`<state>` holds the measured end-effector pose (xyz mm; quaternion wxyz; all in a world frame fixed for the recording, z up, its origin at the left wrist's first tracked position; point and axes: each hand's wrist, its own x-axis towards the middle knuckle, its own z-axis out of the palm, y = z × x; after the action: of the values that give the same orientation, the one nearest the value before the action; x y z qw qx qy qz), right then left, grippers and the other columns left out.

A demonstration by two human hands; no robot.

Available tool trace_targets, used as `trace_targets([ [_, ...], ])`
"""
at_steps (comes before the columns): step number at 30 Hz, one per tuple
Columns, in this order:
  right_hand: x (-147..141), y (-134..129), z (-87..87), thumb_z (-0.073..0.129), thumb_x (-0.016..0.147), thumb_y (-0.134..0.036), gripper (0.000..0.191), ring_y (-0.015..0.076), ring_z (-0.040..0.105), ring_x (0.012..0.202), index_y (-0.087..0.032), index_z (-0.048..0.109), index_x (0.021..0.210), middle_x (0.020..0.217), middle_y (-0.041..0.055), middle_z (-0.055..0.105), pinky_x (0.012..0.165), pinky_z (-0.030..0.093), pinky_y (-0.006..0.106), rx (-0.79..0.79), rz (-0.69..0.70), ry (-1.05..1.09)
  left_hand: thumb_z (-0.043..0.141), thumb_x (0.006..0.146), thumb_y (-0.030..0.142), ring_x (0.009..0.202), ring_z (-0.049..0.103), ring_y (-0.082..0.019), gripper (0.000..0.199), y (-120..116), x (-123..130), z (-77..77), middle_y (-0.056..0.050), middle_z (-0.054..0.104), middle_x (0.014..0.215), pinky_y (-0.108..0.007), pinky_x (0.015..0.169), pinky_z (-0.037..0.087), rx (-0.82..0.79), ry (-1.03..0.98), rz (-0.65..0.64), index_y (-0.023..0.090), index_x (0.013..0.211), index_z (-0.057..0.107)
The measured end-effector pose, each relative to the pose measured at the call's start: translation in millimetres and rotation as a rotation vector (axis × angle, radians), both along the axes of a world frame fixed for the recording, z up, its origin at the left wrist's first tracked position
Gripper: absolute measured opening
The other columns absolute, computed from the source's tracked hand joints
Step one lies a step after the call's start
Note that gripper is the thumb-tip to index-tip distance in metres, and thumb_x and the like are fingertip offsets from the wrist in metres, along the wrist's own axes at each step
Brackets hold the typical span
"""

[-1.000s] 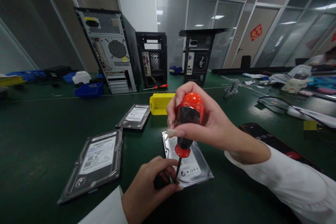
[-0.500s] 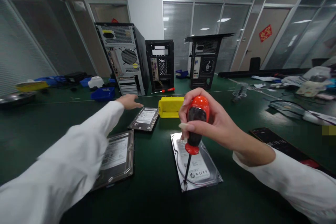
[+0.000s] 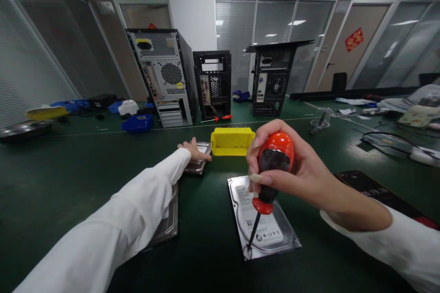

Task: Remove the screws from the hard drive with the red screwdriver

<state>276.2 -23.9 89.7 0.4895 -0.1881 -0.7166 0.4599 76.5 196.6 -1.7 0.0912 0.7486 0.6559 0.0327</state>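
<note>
My right hand (image 3: pixel 285 169) is wrapped round the red and black handle of a screwdriver (image 3: pixel 275 162). Its dark shaft slants down to the near left corner of a silver hard drive (image 3: pixel 264 224) lying label up on the table. Farther off, my left hand (image 3: pixel 194 150) is spread over another hard drive (image 3: pixel 195 167) and covers much of it; whether the fingers touch it I cannot tell. A third hard drive (image 3: pixel 169 226) lies partly under my left sleeve. Just beyond the silver drive sits a yellow plastic bin (image 3: pixel 233 142).
Three computer cases (image 3: pixel 161 78) stand along the back of the green table (image 3: pixel 206 210). A second screwdriver (image 3: pixel 223 117) lies before the middle one. At left are a blue bin (image 3: pixel 137 123) and a metal bowl (image 3: pixel 24 130); at right, a phone (image 3: pixel 374 190) and cables.
My left hand has moved right, from beside the far hard drive to over it. The screwdriver stays at the silver drive's corner. The view has shifted slightly.
</note>
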Motion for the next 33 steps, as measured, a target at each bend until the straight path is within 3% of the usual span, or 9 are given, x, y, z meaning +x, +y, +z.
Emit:
trace_targets([
  [9,1,-5,1.9,0.066,0.081,-0.011,0.03,0.0072,0.061,0.066,-0.022,0.046,0.101,0.081,-0.003,0.056,0.065,0.056,0.022,-0.004,-0.034,-0.015,0.055,0.091,0.044,0.126,0.04,-0.035,0.058,4,-17,-2.0,-0.014,0.037,0.142,-0.059,0.101,0.033,-0.07,0.13,0.307,0.02,0.139,0.035],
  [12,2,-4,1.2,0.066,0.081,-0.011,0.03,0.0079,0.061,0.068,-0.022,0.046,0.101,0.082,-0.0027,0.056,0.066,0.056,0.023,0.003,-0.024,-0.02,0.053,0.09,0.047,0.127,0.038,-0.036,0.063,1,-19,-3.1,-0.014,0.034,0.144,-0.059,0.101,0.032,-0.071,0.151,0.344,0.02,0.142,0.03],
  [16,1,-3,1.2,0.064,0.082,-0.008,0.03,0.0078,0.062,0.068,-0.022,0.046,0.102,0.083,-0.0029,0.056,0.066,0.056,0.022,0.015,-0.016,-0.024,0.052,0.091,0.048,0.127,0.037,-0.036,0.063,-9,-3,-6.2,-0.014,0.033,0.144,-0.058,0.101,0.032,-0.063,0.168,0.355,0.021,0.143,0.029],
  [22,2,-4,1.0,0.062,0.082,-0.004,0.032,0.0079,0.063,0.068,-0.021,0.046,0.103,0.084,-0.0031,0.056,0.066,0.057,0.022,0.026,-0.005,-0.03,0.052,0.09,0.05,0.127,0.037,-0.037,0.064,-44,23,-0.9,-0.013,0.034,0.144,-0.057,0.1,0.034,-0.077,0.177,0.254,0.021,0.143,0.029],
  [27,3,-6,0.1,0.061,0.081,-0.001,0.034,0.0086,0.063,0.069,-0.022,0.046,0.104,0.085,-0.0028,0.056,0.066,0.057,0.023,0.045,-0.013,-0.04,0.051,0.084,0.061,0.126,0.04,-0.039,0.086,-82,34,10.4,-0.02,0.035,0.143,-0.056,0.095,0.039,-0.102,0.215,0.197,0.019,0.149,0.013],
  [30,4,-6,1.1,0.061,0.081,-0.001,0.035,0.0092,0.063,0.07,-0.021,0.046,0.104,0.085,-0.0025,0.056,0.066,0.057,0.023,0.065,-0.025,-0.055,0.052,0.072,0.075,0.13,0.032,-0.046,0.113,-104,25,29.8,-0.029,0.031,0.145,-0.059,0.095,0.036,-0.109,0.219,0.081,0.01,0.149,0.001],
  [33,4,-7,2.7,0.061,0.081,-0.003,0.033,0.0087,0.062,0.068,-0.02,0.045,0.103,0.083,-0.0029,0.056,0.064,0.056,0.022,0.069,-0.032,-0.057,0.068,0.051,0.074,0.136,0.015,-0.048,0.125,-132,-11,58.3,-0.018,0.018,0.153,-0.064,0.101,0.027,-0.221,0.212,-0.115,0.023,0.149,0.011],
])
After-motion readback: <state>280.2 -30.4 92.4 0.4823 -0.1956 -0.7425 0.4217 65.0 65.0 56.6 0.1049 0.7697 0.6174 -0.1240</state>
